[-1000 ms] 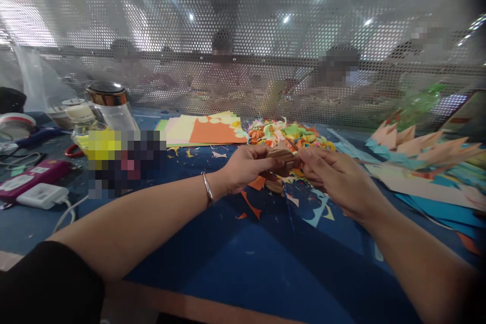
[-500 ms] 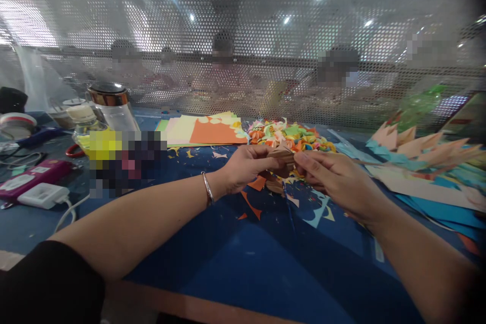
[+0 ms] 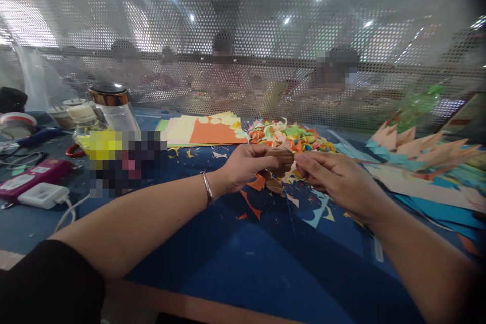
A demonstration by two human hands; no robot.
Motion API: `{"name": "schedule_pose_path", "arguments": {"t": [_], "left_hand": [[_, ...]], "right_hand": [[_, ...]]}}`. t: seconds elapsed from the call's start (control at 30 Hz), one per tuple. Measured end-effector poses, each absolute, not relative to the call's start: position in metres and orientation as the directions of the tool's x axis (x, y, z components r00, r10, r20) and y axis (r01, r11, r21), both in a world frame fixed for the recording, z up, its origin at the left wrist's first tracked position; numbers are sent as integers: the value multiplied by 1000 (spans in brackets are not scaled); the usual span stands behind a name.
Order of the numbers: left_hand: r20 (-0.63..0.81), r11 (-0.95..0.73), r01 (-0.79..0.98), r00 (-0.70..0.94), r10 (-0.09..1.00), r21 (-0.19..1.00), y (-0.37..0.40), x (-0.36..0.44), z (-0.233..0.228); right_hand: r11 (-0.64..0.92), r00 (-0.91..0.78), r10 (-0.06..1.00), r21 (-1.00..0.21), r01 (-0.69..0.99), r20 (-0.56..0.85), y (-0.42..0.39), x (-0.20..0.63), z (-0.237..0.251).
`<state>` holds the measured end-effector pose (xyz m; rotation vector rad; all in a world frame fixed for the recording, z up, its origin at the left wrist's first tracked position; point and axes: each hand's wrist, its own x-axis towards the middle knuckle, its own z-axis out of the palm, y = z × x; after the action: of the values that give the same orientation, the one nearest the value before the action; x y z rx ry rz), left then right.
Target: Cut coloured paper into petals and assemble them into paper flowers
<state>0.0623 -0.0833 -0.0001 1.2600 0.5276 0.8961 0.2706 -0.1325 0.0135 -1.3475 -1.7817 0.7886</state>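
My left hand (image 3: 246,168), with a silver bangle (image 3: 207,187) at the wrist, is closed round a brown piece (image 3: 280,159) with a wood-like grain. The fingers cover part of it, so its full shape is hidden. Close against its right edge, my right hand (image 3: 332,177) pinches with thumb and forefinger; what lies between the tips is too small to make out. A second brown piece (image 3: 274,186) shows just below the hands. Orange scraps (image 3: 252,205) and a light blue scrap (image 3: 318,215) lie on the blue tabletop (image 3: 228,253) beneath.
Behind my hands lie a heap of small coloured paper pieces (image 3: 292,134) and stacked paper sheets (image 3: 216,130). Folded peach and blue paper (image 3: 421,147) is at right, near a green bottle (image 3: 421,106). Leftward stand a jar (image 3: 114,106) and a white charger (image 3: 43,195). A perforated screen (image 3: 246,20) closes the back.
Both hands stay in nearly the same place. The brown piece has turned slightly in my fingers, and the second brown piece below shows a little more.
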Motion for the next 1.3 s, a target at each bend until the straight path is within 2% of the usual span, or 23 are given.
{"name": "schedule_pose_path", "arguments": {"t": [0.37,0.77,1.3], "left_hand": [[166,-39,-235,551,818,971,-84,60,6],[175,-89,-175,570,803,981,-87,60,10],[150,-69,-157,594,790,985,-88,59,13]], "right_hand": [[274,-186,961,-794,543,205,-134,272,15],[343,-230,939,-649,679,256,-132,269,23],[390,-260,919,-578,717,297,-132,270,22]]}}
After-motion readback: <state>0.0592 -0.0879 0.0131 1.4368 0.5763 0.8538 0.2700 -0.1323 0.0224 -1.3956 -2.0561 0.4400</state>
